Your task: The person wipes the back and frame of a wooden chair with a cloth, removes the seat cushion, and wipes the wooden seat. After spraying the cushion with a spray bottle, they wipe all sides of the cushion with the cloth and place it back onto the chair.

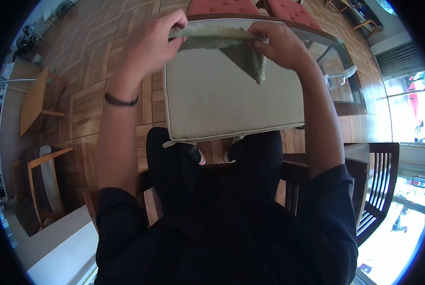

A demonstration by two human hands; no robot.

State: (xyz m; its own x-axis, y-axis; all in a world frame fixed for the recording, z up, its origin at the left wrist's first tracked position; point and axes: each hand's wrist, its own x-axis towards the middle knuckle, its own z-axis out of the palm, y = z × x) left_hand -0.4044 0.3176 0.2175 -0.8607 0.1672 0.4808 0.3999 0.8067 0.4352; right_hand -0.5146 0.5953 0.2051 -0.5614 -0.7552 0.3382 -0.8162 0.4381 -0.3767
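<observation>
A greenish-grey cloth (217, 32) is stretched between my two hands above the far part of a beige cushion (231, 99). My left hand (162, 40) pinches the cloth's left end, its fingers closed round the edge. At the other end my right hand (279, 42) grips the cloth with fingers closed. One corner of the cloth hangs down in a point below my right hand. The cushion lies just beyond my knees, partly over a table with a glass top.
Red tufted cushions (224, 6) are at the top. The glass table (333, 61) bears a clear and white object (338, 77) at the right. A slatted wooden chair (381, 185) stands at lower right, a wooden chair (48, 185) and small table (34, 100) at left.
</observation>
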